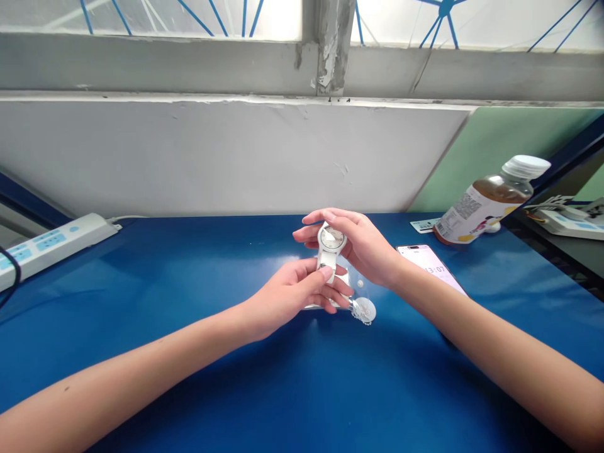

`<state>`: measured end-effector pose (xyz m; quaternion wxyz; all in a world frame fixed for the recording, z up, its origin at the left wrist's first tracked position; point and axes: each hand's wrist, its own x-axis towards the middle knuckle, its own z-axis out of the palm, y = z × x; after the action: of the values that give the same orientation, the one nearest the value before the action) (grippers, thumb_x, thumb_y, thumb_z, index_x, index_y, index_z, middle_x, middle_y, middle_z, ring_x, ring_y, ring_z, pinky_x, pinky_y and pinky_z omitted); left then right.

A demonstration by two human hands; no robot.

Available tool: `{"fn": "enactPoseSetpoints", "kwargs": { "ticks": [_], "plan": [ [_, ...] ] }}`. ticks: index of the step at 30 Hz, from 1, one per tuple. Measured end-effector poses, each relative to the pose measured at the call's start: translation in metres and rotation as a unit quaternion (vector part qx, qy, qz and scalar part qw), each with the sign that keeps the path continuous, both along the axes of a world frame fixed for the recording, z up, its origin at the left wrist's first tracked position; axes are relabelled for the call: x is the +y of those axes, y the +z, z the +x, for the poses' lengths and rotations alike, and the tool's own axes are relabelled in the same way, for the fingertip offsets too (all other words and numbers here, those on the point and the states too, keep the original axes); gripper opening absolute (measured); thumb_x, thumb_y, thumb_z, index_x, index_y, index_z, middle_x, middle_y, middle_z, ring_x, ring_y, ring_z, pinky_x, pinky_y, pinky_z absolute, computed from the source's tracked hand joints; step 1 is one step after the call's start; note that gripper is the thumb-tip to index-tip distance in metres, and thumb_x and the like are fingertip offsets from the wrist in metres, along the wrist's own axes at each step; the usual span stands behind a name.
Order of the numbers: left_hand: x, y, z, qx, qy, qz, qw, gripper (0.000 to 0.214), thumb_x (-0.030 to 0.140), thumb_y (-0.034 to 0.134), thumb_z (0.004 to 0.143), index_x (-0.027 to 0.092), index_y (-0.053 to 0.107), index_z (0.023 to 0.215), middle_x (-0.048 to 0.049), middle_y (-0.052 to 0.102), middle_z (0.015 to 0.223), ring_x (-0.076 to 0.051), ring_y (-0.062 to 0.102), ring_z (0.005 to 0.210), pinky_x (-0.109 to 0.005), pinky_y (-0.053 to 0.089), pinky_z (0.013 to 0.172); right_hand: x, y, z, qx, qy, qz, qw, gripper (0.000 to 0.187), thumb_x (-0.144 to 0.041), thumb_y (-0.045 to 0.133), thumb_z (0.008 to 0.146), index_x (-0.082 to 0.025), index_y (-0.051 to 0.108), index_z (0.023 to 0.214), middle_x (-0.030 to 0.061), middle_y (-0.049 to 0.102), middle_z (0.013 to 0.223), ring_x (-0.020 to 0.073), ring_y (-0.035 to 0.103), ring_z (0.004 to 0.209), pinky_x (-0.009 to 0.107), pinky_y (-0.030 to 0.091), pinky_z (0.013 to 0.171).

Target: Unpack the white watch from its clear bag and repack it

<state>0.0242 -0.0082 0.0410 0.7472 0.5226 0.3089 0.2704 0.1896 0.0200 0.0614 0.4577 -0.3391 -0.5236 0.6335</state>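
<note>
A white wristwatch [332,239] with a round dial is held upright above the table. My left hand [302,286] pinches its lower strap between thumb and fingers. My right hand [356,242] curls around the upper end of the watch, with the thumb and fingers at the top strap, which is mostly hidden. Behind and below my left fingers lies a clear plastic bag [361,286] with something white, largely covered by the hand. Beside those fingers, a round, pale disc-like piece [364,310] with a beaded-looking edge rests on the table.
The blue table [189,264] meets a white wall. To the right are a lit phone [431,267], a label card [423,226] and a tilted-looking drink bottle [488,204] with a white cap. Power strips stand at the left [56,242] and far right [573,220].
</note>
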Motion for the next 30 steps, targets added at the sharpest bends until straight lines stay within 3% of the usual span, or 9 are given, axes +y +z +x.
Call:
{"fn": "enactPoseSetpoints", "kwargs": {
  "ticks": [3, 6, 8, 12, 16, 19, 22, 25, 30],
  "plan": [
    [0.0, 0.003, -0.002, 0.048, 0.01, 0.064, 0.997, 0.032, 0.044, 0.06, 0.095, 0.013, 0.066, 0.099, -0.0047, 0.068, 0.083, -0.013, 0.061, 0.065, -0.027, 0.048, 0.066, -0.002, 0.001, 0.0, -0.031, -0.008, 0.033, 0.999, 0.024, -0.041, 0.057, 0.093, -0.022, 0.071, 0.099, 0.0089, 0.076, 0.099, 0.022, 0.07, 0.083, 0.023, 0.044, 0.042],
    [0.001, 0.007, -0.005, 0.101, 0.01, 0.157, 0.982, 0.033, 0.045, 0.053, 0.097, 0.015, 0.064, 0.088, -0.0022, 0.063, 0.075, -0.012, 0.054, 0.06, -0.027, 0.046, 0.062, -0.005, 0.007, 0.002, -0.069, -0.004, 0.086, 0.994, 0.024, -0.04, 0.056, 0.095, -0.022, 0.07, 0.102, 0.0077, 0.076, 0.1, 0.0222, 0.07, 0.093, 0.028, 0.054, 0.062],
    [0.002, 0.006, -0.009, 0.147, 0.013, 0.266, 0.953, 0.033, 0.043, 0.048, 0.099, 0.017, 0.062, 0.083, -0.0026, 0.063, 0.076, -0.014, 0.054, 0.062, -0.027, 0.045, 0.062, -0.009, 0.013, 0.008, -0.118, 0.0, 0.131, 0.984, 0.025, -0.04, 0.053, 0.097, -0.022, 0.07, 0.103, 0.0069, 0.075, 0.1, 0.0223, 0.07, 0.095, 0.033, 0.056, 0.074],
    [0.007, -0.004, -0.017, 0.225, 0.062, 0.574, 0.785, 0.022, 0.031, 0.049, 0.095, 0.019, 0.066, 0.088, -0.0073, 0.067, 0.079, -0.023, 0.059, 0.08, -0.037, 0.045, 0.079, -0.024, 0.02, 0.033, -0.276, 0.016, 0.226, 0.934, 0.029, -0.041, 0.054, 0.097, -0.025, 0.069, 0.116, 0.0061, 0.073, 0.111, 0.0243, 0.068, 0.096, 0.037, 0.055, 0.079],
    [0.008, -0.01, -0.018, 0.256, 0.063, 0.647, 0.715, 0.026, 0.024, 0.046, 0.096, 0.016, 0.069, 0.107, -0.0127, 0.073, 0.095, -0.027, 0.063, 0.088, -0.04, 0.046, 0.083, -0.052, 0.008, 0.054, -0.366, 0.003, 0.257, 0.894, 0.024, -0.036, 0.06, 0.094, -0.027, 0.071, 0.114, 0.0042, 0.075, 0.098, 0.0213, 0.067, 0.079, 0.032, 0.054, 0.064],
    [0.004, -0.01, -0.014, 0.268, 0.043, 0.669, 0.692, 0.03, 0.024, 0.044, 0.097, 0.016, 0.07, 0.11, -0.0134, 0.074, 0.094, -0.028, 0.065, 0.089, -0.041, 0.047, 0.083, -0.072, -0.007, 0.057, -0.304, -0.091, 0.216, 0.923, 0.024, -0.033, 0.064, 0.092, -0.026, 0.071, 0.114, 0.0066, 0.074, 0.11, 0.0234, 0.069, 0.089, 0.036, 0.058, 0.075],
    [-0.002, -0.01, -0.011, 0.284, 0.024, 0.671, 0.685, 0.032, 0.024, 0.042, 0.098, 0.016, 0.07, 0.111, -0.0135, 0.074, 0.093, -0.029, 0.066, 0.091, -0.042, 0.048, 0.084, -0.083, -0.019, 0.052, -0.258, -0.091, 0.212, 0.938, 0.03, -0.031, 0.067, 0.09, -0.028, 0.068, 0.12, 0.007, 0.072, 0.118, 0.0261, 0.068, 0.104, 0.04, 0.058, 0.085],
    [-0.006, -0.011, -0.009, 0.292, 0.008, 0.664, 0.689, 0.033, 0.023, 0.04, 0.098, 0.016, 0.069, 0.114, -0.014, 0.074, 0.097, -0.03, 0.067, 0.095, -0.044, 0.048, 0.086, -0.083, -0.027, 0.048, -0.275, -0.089, 0.284, 0.914, 0.028, -0.025, 0.069, 0.088, -0.03, 0.071, 0.116, 0.006, 0.072, 0.119, 0.0268, 0.065, 0.113, 0.043, 0.056, 0.094],
    [0.0, -0.021, -0.012, 0.295, -0.004, 0.639, 0.711, 0.037, 0.031, 0.048, 0.099, 0.016, 0.057, 0.131, -0.016, 0.064, 0.128, -0.033, 0.058, 0.12, -0.048, 0.043, 0.102, -0.076, -0.035, 0.056, -0.335, -0.138, 0.361, 0.859, 0.026, -0.022, 0.071, 0.086, -0.027, 0.072, 0.112, 0.0075, 0.074, 0.11, 0.0264, 0.071, 0.101, 0.041, 0.059, 0.086]
  ]
}}
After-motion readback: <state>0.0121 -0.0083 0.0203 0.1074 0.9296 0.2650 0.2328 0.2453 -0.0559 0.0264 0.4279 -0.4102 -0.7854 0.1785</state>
